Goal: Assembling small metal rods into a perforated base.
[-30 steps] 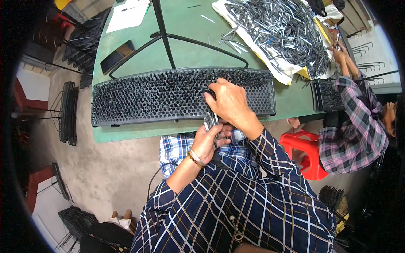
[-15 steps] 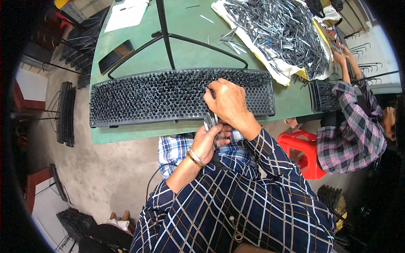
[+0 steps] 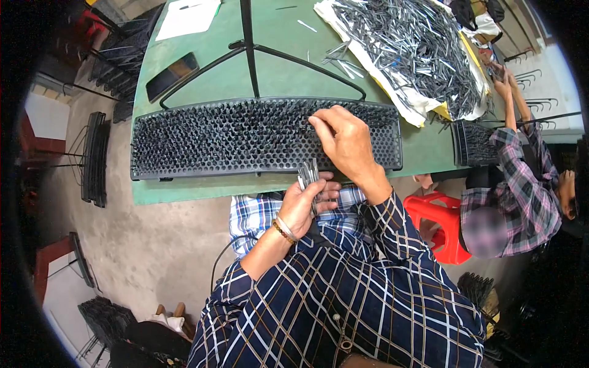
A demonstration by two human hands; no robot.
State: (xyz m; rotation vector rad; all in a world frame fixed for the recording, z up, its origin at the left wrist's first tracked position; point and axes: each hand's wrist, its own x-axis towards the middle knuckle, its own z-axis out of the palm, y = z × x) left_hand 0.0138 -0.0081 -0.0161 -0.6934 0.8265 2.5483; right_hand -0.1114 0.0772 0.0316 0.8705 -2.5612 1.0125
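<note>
A long black panel [image 3: 270,162] full of round holes lies along the table's near edge. Short dark pieces stick up from most of its holes, while those toward its right end look bare. My left hand [image 3: 300,205], below the panel's front edge, is closed round a bundle of thin black and silvery strips [image 3: 308,175] pointing upward. Over the panel's right half is my right hand [image 3: 350,144], thumb and forefinger pinched together just above the holes. Whatever lies between those fingertips is too small to make out.
A white sack [image 3: 419,113] heaped with loose strips [image 3: 411,55] lies at the back right. A black metal frame [image 3: 246,49] rises behind the panel. A phone [image 3: 172,76] and paper [image 3: 187,21] rest at left. Another person [image 3: 515,184] works beyond the red stool [image 3: 438,224].
My right hand has shifted slightly right and up from the left hand, still pinched over the panel. The left hand keeps its bundle in nearly the same place.
</note>
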